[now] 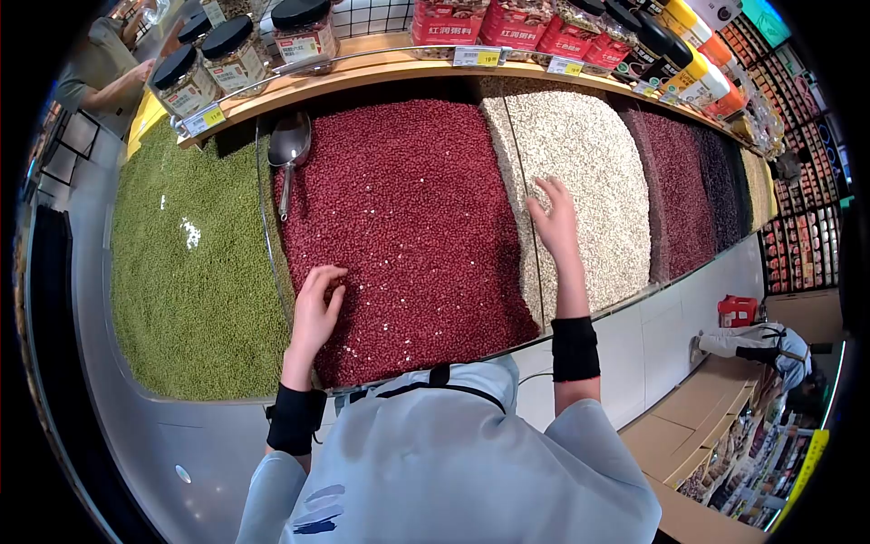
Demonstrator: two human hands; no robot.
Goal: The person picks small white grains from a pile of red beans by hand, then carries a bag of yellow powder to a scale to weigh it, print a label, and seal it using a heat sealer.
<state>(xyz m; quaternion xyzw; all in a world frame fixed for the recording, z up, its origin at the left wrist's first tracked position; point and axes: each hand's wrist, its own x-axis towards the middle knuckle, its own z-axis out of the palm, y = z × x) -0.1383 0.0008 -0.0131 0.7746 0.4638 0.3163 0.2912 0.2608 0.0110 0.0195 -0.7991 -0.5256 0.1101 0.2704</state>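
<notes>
My left hand (317,308) hovers over the near left part of the red beans (408,218), its fingers loosely bent and nothing visible in them. Farther right, my right hand (556,222) is held over the pale, whitish grains or beans (589,154), close to the clear divider (524,172) between the two bins. Its fingers are spread and empty. Small white bits lie scattered over the red beans, most thickly near the front. A metal scoop (289,145) rests at the back left corner of the red beans, its handle pointing towards me.
Green beans (199,272) fill the bin on the left; darker red and black ones (720,190) are farther right. A wooden shelf (362,62) with lidded jars (304,36) overhangs the back. One person (104,72) stands at far left, another (779,354) bends at right near cardboard boxes (698,408).
</notes>
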